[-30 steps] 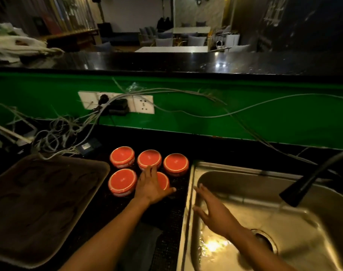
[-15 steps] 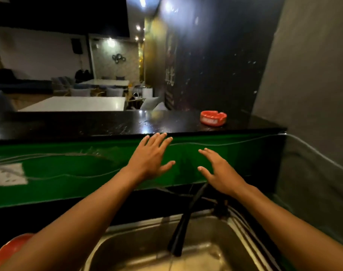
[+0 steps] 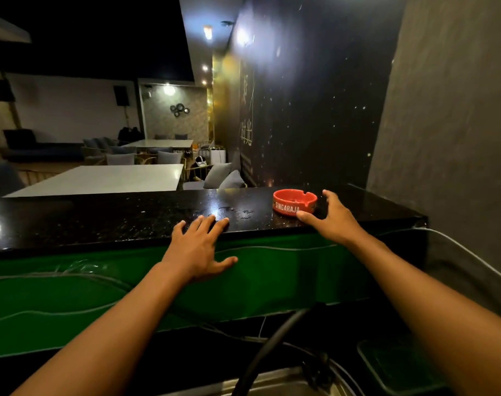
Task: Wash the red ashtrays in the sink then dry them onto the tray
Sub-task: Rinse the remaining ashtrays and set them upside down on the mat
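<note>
The red ashtray (image 3: pixel 295 202) sat upright on the raised black counter (image 3: pixel 100 221), near its right end by the dark wall. The right hand (image 3: pixel 330 217) was spread around it, thumb at the front wall, fingers at the far side, not visibly clamped. A firm pinch across the rim, then a level lift, would probably serve best, since the counter looked wet. The left hand (image 3: pixel 199 247) rested flat, fingers spread, on the counter edge. The sink (image 3: pixel 272 381) lay below.
</note>
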